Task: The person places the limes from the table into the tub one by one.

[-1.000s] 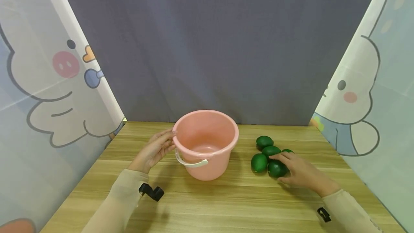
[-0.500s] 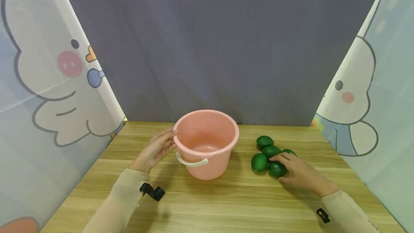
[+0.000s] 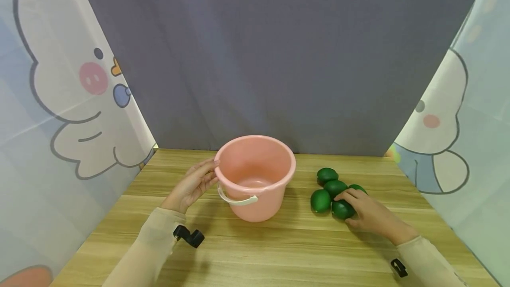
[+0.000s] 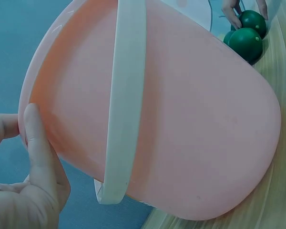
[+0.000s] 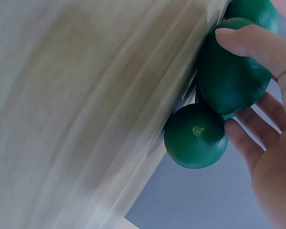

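The right hand [image 3: 370, 216] hides part of the lime [image 3: 342, 210] under its fingers and overlaps another, the right lime [image 3: 357, 187], so that only the top of that one shows beyond the knuckles in the head view. From the right wrist the hand is cut off by the right edge, and a dark sliver between the limes is too small to make out. From the left wrist the bucket [image 3: 256, 209] fills most of the view, with its rim running out at the top; only fingers of the right hand show there, cropped above two limes, and part of the nearer one is screened by the bucket wall. Both sleeves run out of the head view at the bottom. The right hand reaches in low, palm down, with thumb and fingers curled about the lime, gripping it on the table [image 3: 279, 256]. Just left of its fingertips sits the left lime [image 3: 320, 201]; just beyond them lie the middle lime [image 3: 335, 188] and, farther out, the far lime [image 3: 327, 176]. The left hand [image 3: 191, 185] is raised beside the bucket, pinching the rim; how far its fingertips reach inside is hard to tell. The white handle [image 3: 237, 202] hangs just below and right of those fingers, one end hidden.
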Action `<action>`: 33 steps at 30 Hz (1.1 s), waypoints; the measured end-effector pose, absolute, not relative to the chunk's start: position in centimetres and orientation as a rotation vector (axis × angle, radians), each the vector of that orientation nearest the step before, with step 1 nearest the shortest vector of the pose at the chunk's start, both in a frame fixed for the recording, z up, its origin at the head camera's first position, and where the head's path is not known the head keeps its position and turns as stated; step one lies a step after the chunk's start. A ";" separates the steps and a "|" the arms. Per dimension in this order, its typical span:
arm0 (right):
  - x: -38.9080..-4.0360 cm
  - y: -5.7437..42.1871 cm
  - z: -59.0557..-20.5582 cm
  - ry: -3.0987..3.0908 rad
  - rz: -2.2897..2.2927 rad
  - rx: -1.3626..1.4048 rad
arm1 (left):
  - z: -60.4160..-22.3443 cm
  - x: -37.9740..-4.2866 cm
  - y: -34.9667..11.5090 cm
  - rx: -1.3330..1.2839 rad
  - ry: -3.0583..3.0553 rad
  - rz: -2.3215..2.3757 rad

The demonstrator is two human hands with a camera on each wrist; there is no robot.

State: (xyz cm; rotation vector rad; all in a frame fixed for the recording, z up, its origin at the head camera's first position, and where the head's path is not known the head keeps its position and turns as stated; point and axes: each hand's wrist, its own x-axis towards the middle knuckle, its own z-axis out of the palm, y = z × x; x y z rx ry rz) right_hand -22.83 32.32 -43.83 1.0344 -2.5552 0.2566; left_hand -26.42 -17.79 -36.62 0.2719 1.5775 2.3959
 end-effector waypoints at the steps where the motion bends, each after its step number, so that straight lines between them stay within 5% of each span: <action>1: -22.9 32.3 -43.9 -2.547 0.258 1.038 | -36.7 -26.4 -17.8 0.273 1.576 2.399; 33: -22.8 32.3 -43.3 -2.590 0.320 0.982 | -36.7 -26.5 -17.5 0.206 1.569 2.405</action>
